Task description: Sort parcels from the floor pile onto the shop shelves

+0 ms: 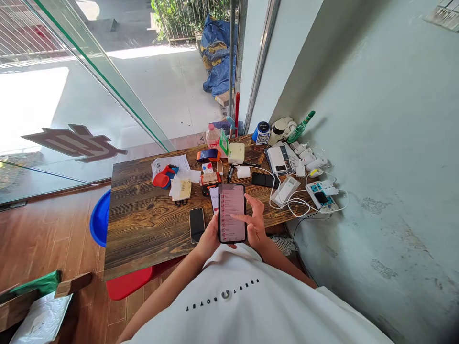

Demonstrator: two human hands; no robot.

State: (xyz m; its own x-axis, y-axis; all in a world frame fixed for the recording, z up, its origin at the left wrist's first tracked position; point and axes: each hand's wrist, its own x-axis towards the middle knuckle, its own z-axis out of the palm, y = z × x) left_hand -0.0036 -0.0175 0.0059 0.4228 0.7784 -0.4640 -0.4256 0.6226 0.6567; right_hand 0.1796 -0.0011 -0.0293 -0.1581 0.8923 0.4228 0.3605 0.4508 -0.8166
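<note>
A smartphone (233, 228) with a pinkish list on its screen is held upright before my body. My left hand (211, 235) grips its left edge, fingers closed around the case. My right hand (256, 224) is over the right side of the phone, its index finger stretched across the screen and the others apart. Whether that fingertip touches the glass I cannot tell. Partly hidden behind the held phone is another lit phone (214, 197). A dark-screened phone (197, 224) lies on the table left of my left hand.
The wooden table (143, 229) bears papers (175, 165), a red tape dispenser (163, 177), a pink bottle (212, 137), a black phone (264, 180), and a power strip (322, 197) with white cables. A glass door stands at left, a wall at right, a red stool (131, 283) below.
</note>
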